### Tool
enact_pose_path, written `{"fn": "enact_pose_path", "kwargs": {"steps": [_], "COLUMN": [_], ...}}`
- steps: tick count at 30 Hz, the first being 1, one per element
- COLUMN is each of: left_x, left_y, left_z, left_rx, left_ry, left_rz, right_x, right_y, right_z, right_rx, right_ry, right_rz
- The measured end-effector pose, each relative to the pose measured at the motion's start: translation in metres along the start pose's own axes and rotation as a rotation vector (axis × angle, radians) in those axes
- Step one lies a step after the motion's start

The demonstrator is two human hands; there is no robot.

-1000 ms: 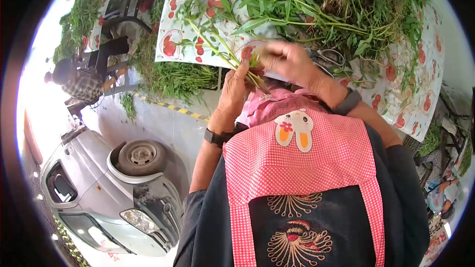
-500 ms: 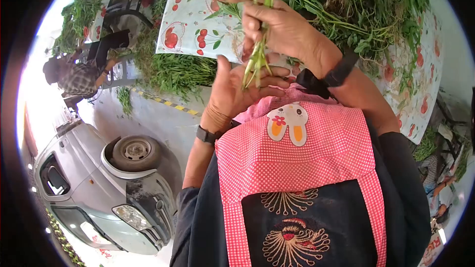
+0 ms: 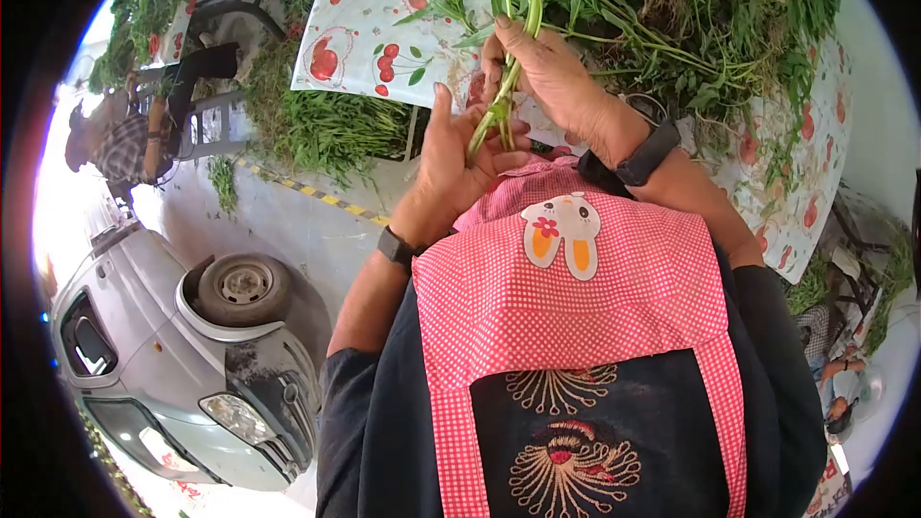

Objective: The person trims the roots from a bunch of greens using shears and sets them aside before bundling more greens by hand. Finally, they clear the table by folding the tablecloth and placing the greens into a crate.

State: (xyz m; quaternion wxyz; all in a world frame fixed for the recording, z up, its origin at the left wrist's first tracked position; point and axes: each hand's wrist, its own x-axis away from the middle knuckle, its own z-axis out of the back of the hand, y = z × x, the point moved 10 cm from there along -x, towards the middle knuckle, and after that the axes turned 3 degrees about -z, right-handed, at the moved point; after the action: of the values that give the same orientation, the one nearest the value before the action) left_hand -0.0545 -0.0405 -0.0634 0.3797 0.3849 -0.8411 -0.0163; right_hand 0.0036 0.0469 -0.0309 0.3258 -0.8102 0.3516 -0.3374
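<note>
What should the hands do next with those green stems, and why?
Probably tap the stem ends level against the open left hand. The right hand grips the bunch of stems upright, and their cut ends look uneven where they meet the left palm.

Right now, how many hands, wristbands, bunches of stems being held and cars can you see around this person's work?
Hands: 2, left hand and right hand
Dark wristbands: 2, left wristband and right wristband
Held bunch of green stems: 1
Grey car: 1
Total: 6
</note>
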Motion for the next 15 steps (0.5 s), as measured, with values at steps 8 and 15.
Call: {"fn": "enact_pose_path", "kwargs": {"steps": [8,15], "left_x": [0.009,0.010], "left_y": [0.003,0.006], "left_z": [-0.027,0.027], "left_rx": [-1.039,-0.723], "left_ry": [-0.281,-0.011], "left_rz": [-0.175,0.062], "right_x": [0.000,-0.014], "right_y": [0.018,0.048], "right_z": [-0.007,-0.014], "right_rx": [0.208,0.005], "right_ry": [-0.018,-0.054], "right_rz": [0.011,-0.045]}}
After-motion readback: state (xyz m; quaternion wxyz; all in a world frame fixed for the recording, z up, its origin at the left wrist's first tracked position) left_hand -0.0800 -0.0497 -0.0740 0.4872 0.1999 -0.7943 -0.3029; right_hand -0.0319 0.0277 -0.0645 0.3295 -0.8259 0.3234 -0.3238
